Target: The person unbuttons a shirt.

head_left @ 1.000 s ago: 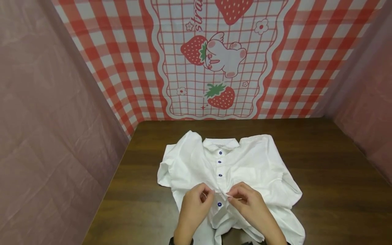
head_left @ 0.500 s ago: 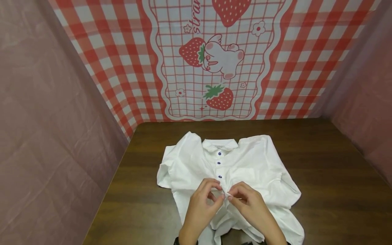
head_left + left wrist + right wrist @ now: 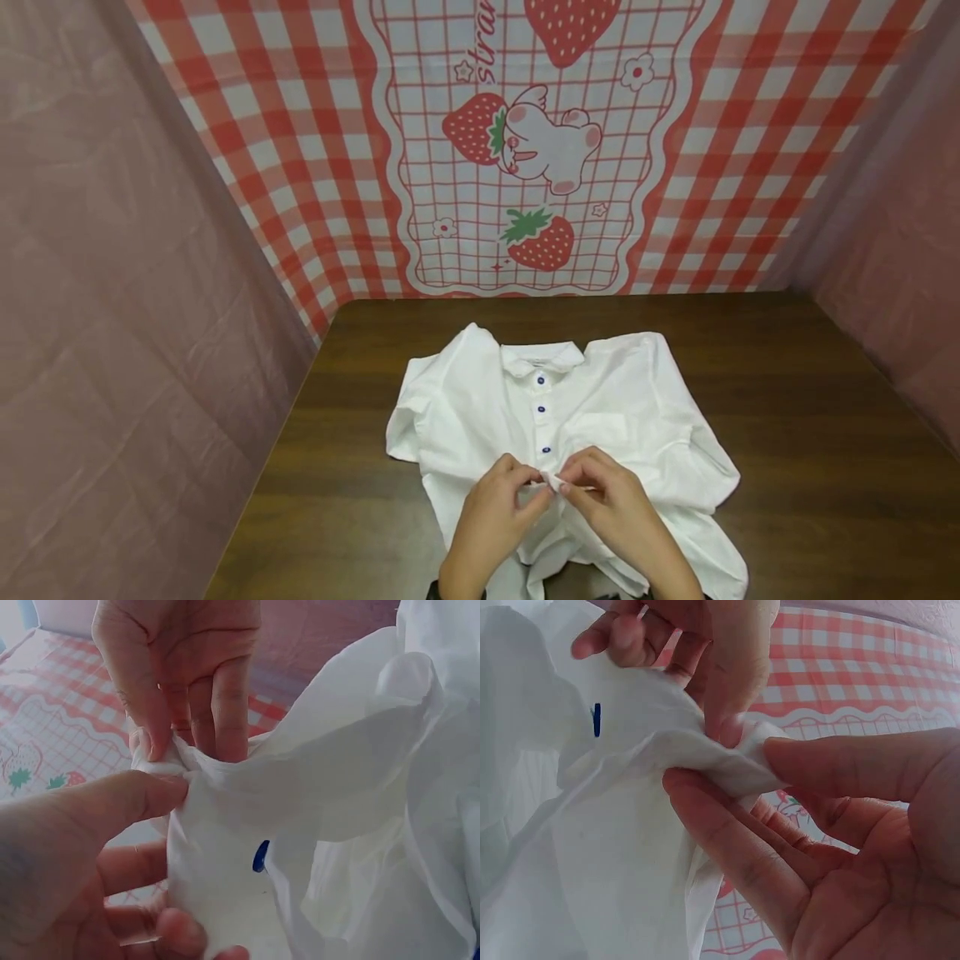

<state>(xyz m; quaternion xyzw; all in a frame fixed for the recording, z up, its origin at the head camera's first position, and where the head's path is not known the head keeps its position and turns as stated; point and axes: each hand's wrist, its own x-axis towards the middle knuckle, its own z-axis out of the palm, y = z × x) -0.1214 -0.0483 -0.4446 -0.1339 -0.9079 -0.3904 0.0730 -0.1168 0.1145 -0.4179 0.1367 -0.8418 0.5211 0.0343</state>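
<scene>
A white short-sleeved shirt (image 3: 465, 400) with blue buttons lies front up, its collar (image 3: 542, 358) toward the back. Both hands meet at its front placket, below a blue button (image 3: 546, 450). My left hand (image 3: 495, 512) pinches one side of the placket cloth between thumb and fingers. Right beside it, my right hand (image 3: 611, 500) pinches the other edge, thumb against fingertips. In the left wrist view the lifted cloth bunches between both thumbs, and a lower blue button (image 3: 261, 856) shows on the placket. Any button between the fingertips is hidden by cloth and fingers.
The shirt rests on a dark brown wooden table (image 3: 810, 433). A red-and-white checked cloth with strawberries (image 3: 540, 242) hangs behind the table's back edge. Pinkish drapes (image 3: 150, 333) enclose the left and right sides.
My left hand has moved right and taken hold of the placket cloth beside the right hand. The right hand stays in place. The pinched cloth is now bunched, and the button above has shifted slightly nearer.
</scene>
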